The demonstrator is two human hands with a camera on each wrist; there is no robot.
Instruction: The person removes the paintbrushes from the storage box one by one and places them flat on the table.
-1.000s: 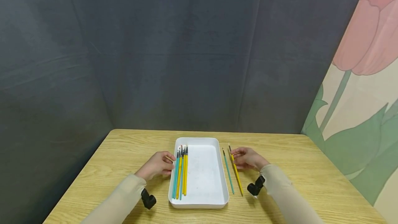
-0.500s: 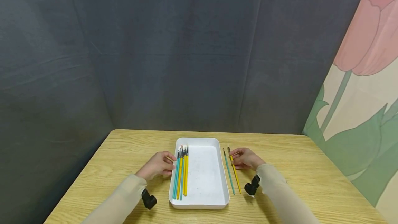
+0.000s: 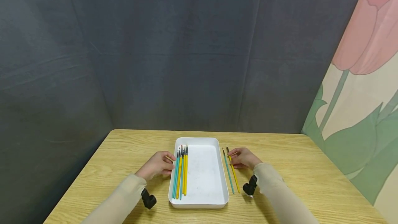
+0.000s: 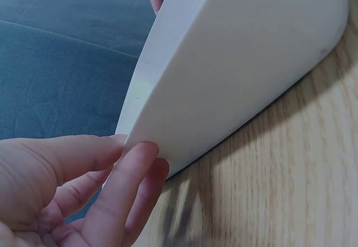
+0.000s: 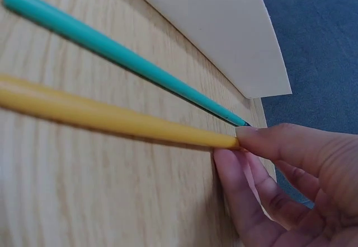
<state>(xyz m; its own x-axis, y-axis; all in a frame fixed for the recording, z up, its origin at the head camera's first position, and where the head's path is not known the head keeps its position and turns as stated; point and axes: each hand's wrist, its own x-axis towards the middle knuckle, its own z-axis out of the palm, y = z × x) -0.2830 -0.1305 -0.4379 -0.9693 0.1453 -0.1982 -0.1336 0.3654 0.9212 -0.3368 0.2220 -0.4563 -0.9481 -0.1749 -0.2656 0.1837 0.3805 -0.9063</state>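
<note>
A white rectangular tray (image 3: 206, 177) lies in front of me, with several teal and yellow paintbrushes (image 3: 180, 179) side by side along its left wall. My left hand (image 3: 156, 165) pinches the tray's left rim; the left wrist view shows the thumb at the edge and fingers against the outer wall (image 4: 224, 62). To the right of the tray, my right hand (image 3: 245, 158) pinches a yellow paintbrush (image 5: 112, 115) near its bristle end between thumb and fingers. A teal paintbrush (image 5: 128, 59) lies on the table between that brush and the tray. The yellow brush's tip is hidden in the right wrist view.
The wooden table (image 3: 136, 144) reaches back to a dark grey curtain (image 3: 186, 61). A wall with a painted tulip (image 3: 357, 37) stands at the right. A small black camera sits on each wrist.
My right hand has slid slightly left with the yellow paintbrush, bringing it closer to the teal one. The left hand and the tray have stayed in place.
</note>
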